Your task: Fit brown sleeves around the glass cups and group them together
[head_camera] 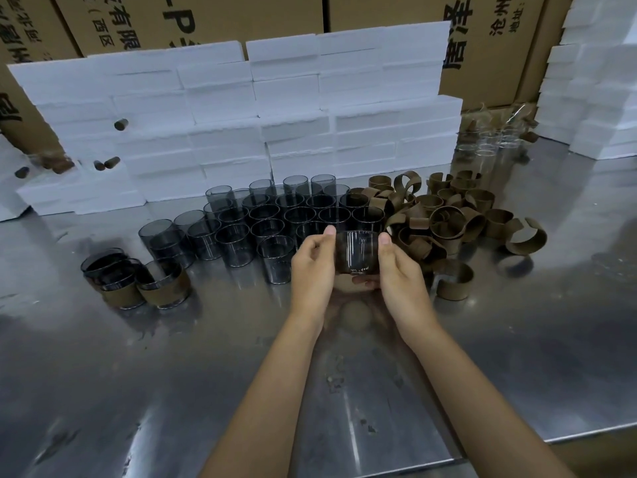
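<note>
Now sleeving | your left hand (312, 267) and right hand (401, 270) grasp smoky glass cup (356, 251) inside brown curled-card sleeve (355, 267) | next: seat sleeve, set beside sleeved cups (138, 276)

Single head-worn view, wide-angle, facing forward and down across the table (144, 391). Close range: both forearms enter from the bottom edge, left hand (312, 267) and right hand (401, 270) near frame centre. Table fills lower two thirds; its near edge shows at bottom right. Foam blocks (241, 132) and cartons (389, 12) close off the top. Straight lines bowed towards the borders. No second view to overlap.
</note>
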